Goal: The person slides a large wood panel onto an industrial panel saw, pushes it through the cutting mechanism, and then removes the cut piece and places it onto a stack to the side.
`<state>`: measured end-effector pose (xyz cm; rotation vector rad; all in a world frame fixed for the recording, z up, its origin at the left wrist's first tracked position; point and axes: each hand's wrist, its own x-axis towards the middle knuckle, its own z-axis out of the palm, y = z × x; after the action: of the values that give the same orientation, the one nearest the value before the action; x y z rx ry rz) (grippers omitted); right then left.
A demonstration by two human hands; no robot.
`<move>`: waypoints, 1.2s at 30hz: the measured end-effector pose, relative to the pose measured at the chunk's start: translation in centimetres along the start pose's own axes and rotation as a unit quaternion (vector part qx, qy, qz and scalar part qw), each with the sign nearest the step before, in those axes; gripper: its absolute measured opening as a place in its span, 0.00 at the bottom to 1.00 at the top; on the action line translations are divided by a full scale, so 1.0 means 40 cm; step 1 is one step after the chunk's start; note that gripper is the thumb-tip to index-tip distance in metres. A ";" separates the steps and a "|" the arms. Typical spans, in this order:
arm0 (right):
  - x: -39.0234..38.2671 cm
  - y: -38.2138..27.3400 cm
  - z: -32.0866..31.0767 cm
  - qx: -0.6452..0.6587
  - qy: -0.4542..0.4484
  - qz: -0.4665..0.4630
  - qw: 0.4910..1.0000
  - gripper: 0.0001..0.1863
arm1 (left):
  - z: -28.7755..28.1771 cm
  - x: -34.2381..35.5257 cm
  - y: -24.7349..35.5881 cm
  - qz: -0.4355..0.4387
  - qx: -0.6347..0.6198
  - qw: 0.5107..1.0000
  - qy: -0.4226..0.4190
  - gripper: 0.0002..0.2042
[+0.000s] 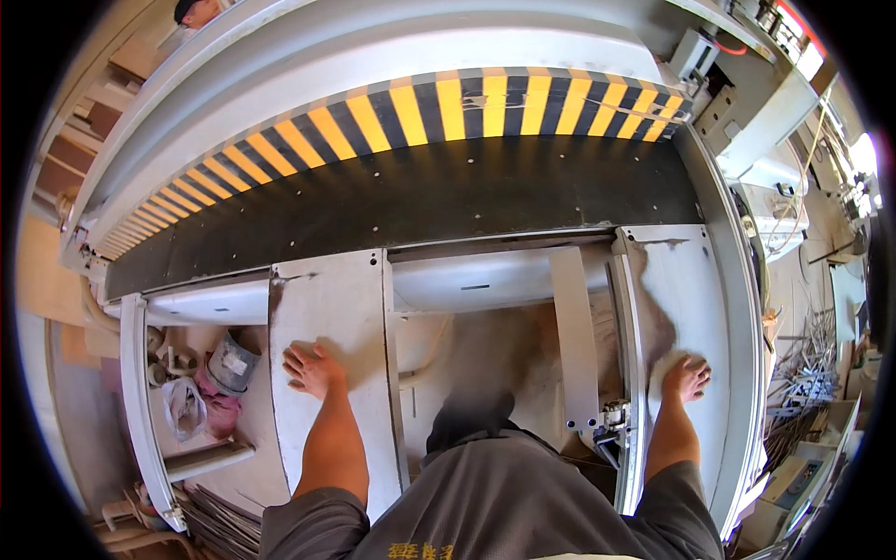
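My left hand (315, 371) rests on the left grey support table (331, 299) of a large machine, its fingers spread and nothing in them. Over on the right support table (686, 289), my right hand (688, 378) lies with its fingers apart and slightly bent, also holding nothing. Both tables reach out from the machine's long black bed (420, 201). Behind the bed runs a guard beam (453, 107) with yellow and black stripes. Brown stains mark the surface of the right table.
A narrow grey arm (574, 336) juts out between the tables. Left of them, a grey bucket (232, 362) and a plastic bag (184, 409) stand on the floor. Thin scrap strips (801, 383) are piled at the right. A person (198, 13) shows at the far left.
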<state>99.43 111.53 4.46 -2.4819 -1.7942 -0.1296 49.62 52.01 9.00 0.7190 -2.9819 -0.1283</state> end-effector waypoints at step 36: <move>0.016 -0.058 -0.025 0.013 -0.002 0.004 1.000 0.37 | 0.200 -0.270 1.432 0.762 -0.224 0.606 -0.037 0.22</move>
<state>97.39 112.77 5.57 -2.4737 -1.7748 -0.1003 32.66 108.28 6.10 -1.8284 -2.2817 -0.6740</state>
